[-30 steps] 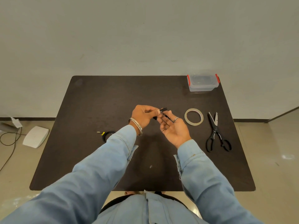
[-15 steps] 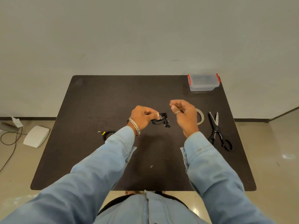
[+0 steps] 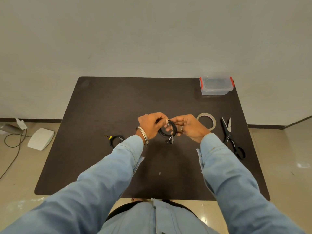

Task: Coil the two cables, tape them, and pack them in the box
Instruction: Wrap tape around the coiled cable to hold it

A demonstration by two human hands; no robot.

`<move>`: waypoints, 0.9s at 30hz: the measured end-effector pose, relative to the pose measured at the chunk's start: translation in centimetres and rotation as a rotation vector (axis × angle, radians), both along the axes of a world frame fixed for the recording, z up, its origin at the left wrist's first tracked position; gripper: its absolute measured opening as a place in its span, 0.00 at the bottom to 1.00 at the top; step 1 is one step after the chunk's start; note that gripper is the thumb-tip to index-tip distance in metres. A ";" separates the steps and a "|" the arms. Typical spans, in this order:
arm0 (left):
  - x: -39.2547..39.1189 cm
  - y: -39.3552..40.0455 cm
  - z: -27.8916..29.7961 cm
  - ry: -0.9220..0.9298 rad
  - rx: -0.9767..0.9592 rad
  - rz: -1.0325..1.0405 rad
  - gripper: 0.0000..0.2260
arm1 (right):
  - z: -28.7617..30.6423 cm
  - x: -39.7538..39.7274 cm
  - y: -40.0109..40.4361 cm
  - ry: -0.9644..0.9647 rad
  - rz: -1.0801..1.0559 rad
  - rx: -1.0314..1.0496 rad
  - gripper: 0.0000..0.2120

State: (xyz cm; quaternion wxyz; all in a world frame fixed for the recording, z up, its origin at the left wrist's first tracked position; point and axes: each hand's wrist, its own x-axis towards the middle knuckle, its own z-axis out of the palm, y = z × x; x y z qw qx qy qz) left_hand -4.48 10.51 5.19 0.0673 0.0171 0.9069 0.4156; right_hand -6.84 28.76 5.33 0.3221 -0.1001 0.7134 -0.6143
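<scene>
Both the left hand [image 3: 151,126] and the right hand [image 3: 189,127] pinch a coiled black cable [image 3: 168,130] between them, above the tabletop [image 3: 118,102]. A second coil [image 3: 116,140] lies left of the left hand. Tape roll [image 3: 206,120] and scissors [image 3: 231,137] lie right of the right hand; the box [image 3: 216,86] sits beyond.

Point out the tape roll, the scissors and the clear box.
tape roll [image 3: 213,123]: head view, right side of its ring.
scissors [image 3: 228,135]: head view, near the pivot.
clear box [image 3: 217,91]: head view, front wall.
</scene>
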 end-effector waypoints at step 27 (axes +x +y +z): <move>-1.1 0.4 0.2 -0.255 0.392 0.109 0.01 | -2.1 0.9 -0.8 0.448 -0.417 0.110 0.12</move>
